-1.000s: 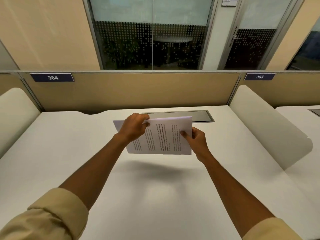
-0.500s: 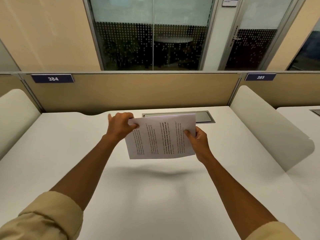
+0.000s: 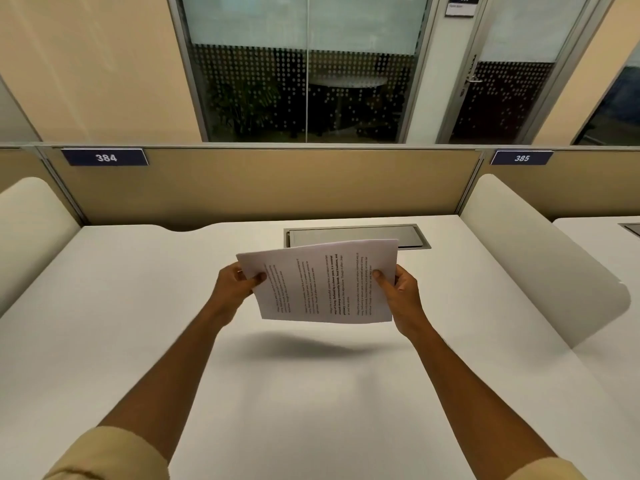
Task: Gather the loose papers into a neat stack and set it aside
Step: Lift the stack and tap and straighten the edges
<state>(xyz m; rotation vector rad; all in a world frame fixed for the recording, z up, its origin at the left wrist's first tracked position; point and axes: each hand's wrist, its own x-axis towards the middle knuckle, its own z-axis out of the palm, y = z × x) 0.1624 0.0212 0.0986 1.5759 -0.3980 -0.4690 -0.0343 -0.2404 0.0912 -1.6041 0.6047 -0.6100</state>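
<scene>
Plainly, both hands were clamped on the papers, which hung in the air above the middle of the white bench, clear of its surface. Left hand gripped the left edge, thumb on the printed face and fingers behind; right hand gripped the right edge the same way, thumb pressed on the text. The two hands were well apart, one at each short side of the sheets. The papers were tilted, the far edge higher than the near one, and the lines of print ran sideways to the viewer. At the far left corner a second sheet's edge showed slightly out of line with the top one; how many sheets there were could not be told. A soft shadow lay on the bench below and nearer than the papers.

Beyond the papers, a grey hatch was set flush in the far part of the bench, its near edge partly hidden by the sheets. A tan partition closed off the far side, with blue plates reading 384 at left and 385 at right. Cream dividers with rounded tops stood at both sides of the bench. Rolled beige sleeves showed at the near edge, forearms bare.
</scene>
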